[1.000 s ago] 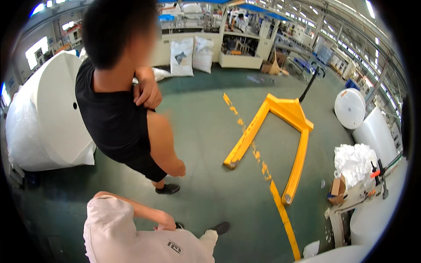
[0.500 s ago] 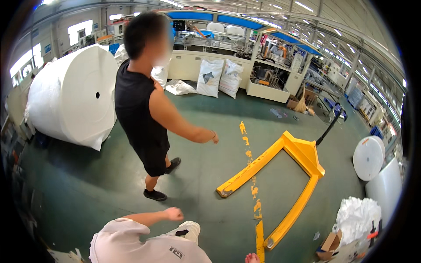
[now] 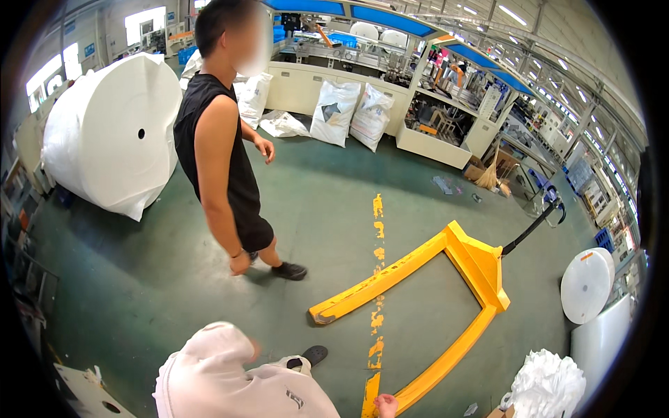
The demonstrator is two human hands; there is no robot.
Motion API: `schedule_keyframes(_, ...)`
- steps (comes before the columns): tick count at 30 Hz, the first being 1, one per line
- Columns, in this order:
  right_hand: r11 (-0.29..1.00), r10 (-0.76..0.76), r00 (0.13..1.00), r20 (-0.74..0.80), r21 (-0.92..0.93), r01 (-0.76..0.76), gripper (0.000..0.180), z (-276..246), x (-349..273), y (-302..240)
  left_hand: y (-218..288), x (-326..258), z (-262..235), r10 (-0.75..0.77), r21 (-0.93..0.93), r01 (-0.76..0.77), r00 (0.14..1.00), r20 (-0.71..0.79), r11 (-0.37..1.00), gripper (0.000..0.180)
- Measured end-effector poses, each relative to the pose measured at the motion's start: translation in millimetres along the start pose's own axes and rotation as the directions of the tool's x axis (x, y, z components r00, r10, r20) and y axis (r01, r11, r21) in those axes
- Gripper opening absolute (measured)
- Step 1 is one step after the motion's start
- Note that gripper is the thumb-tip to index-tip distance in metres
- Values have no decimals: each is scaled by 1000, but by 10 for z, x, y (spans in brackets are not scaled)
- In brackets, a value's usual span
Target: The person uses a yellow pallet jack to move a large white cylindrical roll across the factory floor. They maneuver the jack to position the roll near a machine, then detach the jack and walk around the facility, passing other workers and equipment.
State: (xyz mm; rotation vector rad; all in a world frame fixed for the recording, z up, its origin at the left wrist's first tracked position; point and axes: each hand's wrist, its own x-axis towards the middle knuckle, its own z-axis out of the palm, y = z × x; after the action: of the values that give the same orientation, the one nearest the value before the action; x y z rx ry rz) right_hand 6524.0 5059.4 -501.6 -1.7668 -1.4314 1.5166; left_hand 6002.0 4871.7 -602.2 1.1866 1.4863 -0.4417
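Note:
My left hand [image 3: 254,350] is low in the picture beside my pale shirt [image 3: 223,376]; it is smeared by motion and partly behind the sleeve, so its fingers do not show. At the lower edge my right hand [image 3: 385,405] has its fingers curled in, with nothing visible in them. It appears in front of the near fork end of a yellow pallet jack [image 3: 474,268], and I cannot tell whether they touch. The jack stands on the green floor, its forks toward me and its black handle [image 3: 531,230] leaning away to the right.
A person in black [image 3: 216,153] walks ahead on the left, near a huge white roll [image 3: 104,132]. White sacks [image 3: 334,115] lean on a long machine [image 3: 300,87] at the back. At right are a smaller roll [image 3: 587,285], crumpled white film [image 3: 547,383] and a broom [image 3: 490,169].
The person in black has stepped forward, with the arms swapped in swing. My left hand has drawn back toward my body. The pallet jack appears closer and further left as my view shifts.

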Motion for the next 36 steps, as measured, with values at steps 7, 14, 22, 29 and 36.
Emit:
schedule_keyframes(7, 961, 273, 958, -82, 72, -268, 6, -629, 714, 22, 3265, 179, -3443, 389, -338, -702, 658, -645, 626, 37)
schedule_keyframes(14, 901, 400, 916, -17, 188, -390, 5, -1333, 1777, -19, 4125, 1241, -3891, 674, 244, -630, 656, -340, 737, 25)
schedule_keyframes(22, 848, 463, 885, 46, 267, -458, 6, -2895, 3319, 24, 3206, 1754, -2974, -256, 82, 257, 966, -20, 963, 30)
schedule_keyframes(29, 947, 75, 997, 6, 313, -73, 12, -4234, 4804, -203, 5011, 2347, -3406, -173, 13, 173, 983, 64, 985, 34)
schedule_keyframes(36, 896, -120, 988, 94, -418, 148, 25, -5150, 6412, -1115, 6715, 3575, -5090, 117, 143, -119, 993, 21, 983, 31)
